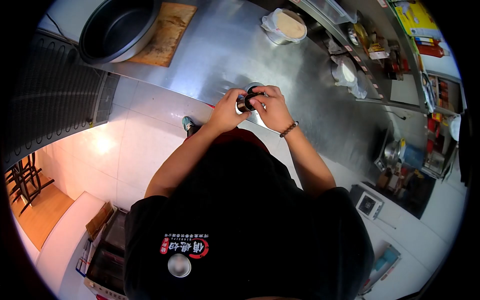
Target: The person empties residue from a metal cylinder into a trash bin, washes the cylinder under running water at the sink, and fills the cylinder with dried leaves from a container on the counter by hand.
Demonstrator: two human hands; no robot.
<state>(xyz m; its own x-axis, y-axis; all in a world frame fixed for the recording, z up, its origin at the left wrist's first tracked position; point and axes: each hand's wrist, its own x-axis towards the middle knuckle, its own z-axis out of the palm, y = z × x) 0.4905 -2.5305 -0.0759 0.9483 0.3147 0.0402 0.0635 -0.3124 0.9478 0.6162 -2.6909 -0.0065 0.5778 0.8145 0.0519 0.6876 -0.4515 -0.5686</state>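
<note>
Both hands are together at the near edge of the steel worktop (pixel 220 60). My left hand (pixel 228 111) has its fingers closed round the side of a small dark cylinder with a shiny rim (pixel 245 104). From the other side my right hand (pixel 272 109) grips it too, thumb and fingers bent over its top. What is inside the cylinder is hidden by the fingers. Just beyond the fingertips shows a round greyish thing (pixel 255 86), partly covered by the hands; its kind cannot be made out. A beaded bracelet circles my right wrist.
A big black pot (pixel 117 32) rests on a stained wooden board (pixel 170 32) at the upper left. A bag-lined tub of pale powder (pixel 290 25) stands at the back, with another bagged container (pixel 345 70) by the shelving (pixel 370 75). A dark grille (pixel 55 95) stands left.
</note>
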